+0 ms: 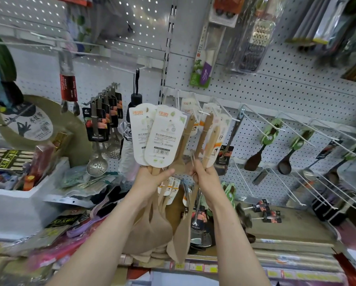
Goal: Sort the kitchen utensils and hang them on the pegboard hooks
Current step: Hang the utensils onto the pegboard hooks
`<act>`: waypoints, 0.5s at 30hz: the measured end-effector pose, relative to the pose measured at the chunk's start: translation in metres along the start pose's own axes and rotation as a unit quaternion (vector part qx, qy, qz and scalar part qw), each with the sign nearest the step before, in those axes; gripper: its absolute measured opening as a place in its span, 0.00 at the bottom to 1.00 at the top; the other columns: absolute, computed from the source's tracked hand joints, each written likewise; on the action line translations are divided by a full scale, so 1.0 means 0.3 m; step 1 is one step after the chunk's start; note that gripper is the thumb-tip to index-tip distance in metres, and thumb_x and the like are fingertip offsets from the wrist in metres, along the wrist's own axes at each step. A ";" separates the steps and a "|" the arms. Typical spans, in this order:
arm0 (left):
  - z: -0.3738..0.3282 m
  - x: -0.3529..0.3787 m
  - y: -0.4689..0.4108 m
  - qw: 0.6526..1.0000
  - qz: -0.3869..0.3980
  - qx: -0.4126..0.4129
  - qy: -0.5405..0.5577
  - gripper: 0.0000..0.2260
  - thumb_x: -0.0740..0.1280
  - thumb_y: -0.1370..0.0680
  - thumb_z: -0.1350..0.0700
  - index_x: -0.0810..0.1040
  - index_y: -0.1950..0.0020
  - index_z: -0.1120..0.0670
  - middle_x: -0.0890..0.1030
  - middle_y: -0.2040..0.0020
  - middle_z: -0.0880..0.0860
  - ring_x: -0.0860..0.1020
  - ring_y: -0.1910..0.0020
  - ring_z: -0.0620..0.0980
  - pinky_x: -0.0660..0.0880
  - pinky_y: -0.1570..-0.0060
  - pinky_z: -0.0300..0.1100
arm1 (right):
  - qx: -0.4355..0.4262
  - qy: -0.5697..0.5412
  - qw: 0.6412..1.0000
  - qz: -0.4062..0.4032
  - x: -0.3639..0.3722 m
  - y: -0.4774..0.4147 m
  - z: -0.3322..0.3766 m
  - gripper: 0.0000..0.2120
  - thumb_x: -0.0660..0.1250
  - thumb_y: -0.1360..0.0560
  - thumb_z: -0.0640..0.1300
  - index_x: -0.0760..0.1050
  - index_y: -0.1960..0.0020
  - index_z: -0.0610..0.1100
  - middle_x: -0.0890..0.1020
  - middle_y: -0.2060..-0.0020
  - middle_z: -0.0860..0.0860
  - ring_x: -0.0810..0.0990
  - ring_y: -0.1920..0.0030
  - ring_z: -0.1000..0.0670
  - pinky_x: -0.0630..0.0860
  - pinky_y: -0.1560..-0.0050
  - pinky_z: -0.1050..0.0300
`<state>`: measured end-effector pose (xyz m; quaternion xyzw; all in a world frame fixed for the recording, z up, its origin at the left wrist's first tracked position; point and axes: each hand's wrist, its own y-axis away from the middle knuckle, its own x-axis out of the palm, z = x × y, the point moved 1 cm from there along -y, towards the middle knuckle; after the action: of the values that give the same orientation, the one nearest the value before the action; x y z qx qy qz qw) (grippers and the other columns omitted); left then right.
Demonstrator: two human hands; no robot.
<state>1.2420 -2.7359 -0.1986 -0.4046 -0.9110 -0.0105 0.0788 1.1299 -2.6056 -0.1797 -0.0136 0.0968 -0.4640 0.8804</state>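
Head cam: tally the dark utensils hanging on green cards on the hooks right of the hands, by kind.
Dark spatula: 1
Dark spoon: 1
Dark rounded utensil farther right, too blurred to class, card unclear: 1
Total: 3

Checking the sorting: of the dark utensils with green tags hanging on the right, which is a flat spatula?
The leftmost one, a spatula: its end is flat and squared; the spoon beside it has a round bowl.
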 end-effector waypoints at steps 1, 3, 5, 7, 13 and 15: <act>-0.002 0.002 -0.002 1.000 -0.010 0.002 0.009 0.23 0.77 0.29 0.57 0.78 0.36 0.53 0.83 0.43 0.47 0.79 0.41 0.47 0.73 0.37 0.46 | 0.005 -0.005 1.000 0.006 -0.003 -0.002 -0.009 0.08 0.57 0.16 0.48 0.72 0.39 0.55 0.75 0.69 0.55 0.69 0.70 0.58 0.69 0.65 0.68; -0.006 0.002 -0.011 0.999 -0.028 -0.001 0.025 0.21 0.77 0.29 0.58 0.78 0.37 0.55 0.84 0.45 0.50 0.80 0.43 0.52 0.74 0.37 0.48 | 0.015 -0.025 0.999 0.024 -0.008 -0.005 -0.027 0.12 0.58 0.16 0.50 0.77 0.37 0.57 0.75 0.67 0.54 0.69 0.68 0.57 0.70 0.63 0.66; -0.010 0.000 -0.017 0.999 -0.037 -0.012 0.034 0.18 0.77 0.29 0.58 0.80 0.42 0.60 0.84 0.52 0.54 0.80 0.50 0.61 0.74 0.39 0.56 | 0.024 -0.036 0.998 0.040 -0.009 -0.007 -0.033 0.10 0.62 0.18 0.49 0.82 0.45 0.53 0.72 0.68 0.53 0.68 0.67 0.55 0.68 0.64 0.63; -0.014 -0.004 -0.026 0.998 -0.040 -0.019 0.044 0.10 0.76 0.29 0.59 0.81 0.50 0.59 0.83 0.66 0.50 0.77 0.64 0.58 0.76 0.50 0.51 | 0.049 -0.052 0.997 0.035 -0.002 -0.018 -0.038 0.08 0.67 0.22 0.44 0.83 0.57 0.45 0.69 0.71 0.54 0.65 0.69 0.55 0.64 0.68 0.63; -0.030 -0.017 -0.034 0.997 -0.051 -0.005 0.049 0.14 0.75 0.28 0.61 0.79 0.44 0.62 0.84 0.57 0.48 0.79 0.60 0.55 0.78 0.48 0.45 | 0.098 -0.045 0.993 0.038 0.025 -0.081 -0.037 0.13 0.65 0.24 0.38 0.70 0.66 0.45 0.71 0.78 0.57 0.63 0.76 0.57 0.59 0.76 0.67; -0.027 -0.026 -0.043 0.998 -0.045 -0.007 0.038 0.11 0.75 0.28 0.61 0.79 0.48 0.59 0.80 0.67 0.44 0.75 0.65 0.45 0.75 0.59 0.39 | 0.122 -0.042 0.991 0.036 0.030 -0.102 -0.041 0.14 0.65 0.24 0.38 0.70 0.67 0.45 0.70 0.79 0.56 0.62 0.77 0.58 0.58 0.76 0.66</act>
<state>1.2387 -2.7509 -0.1912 -0.3627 -0.9247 -0.0362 0.1098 1.1077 -2.6295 -0.1896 0.0775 0.0025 -0.4394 0.8949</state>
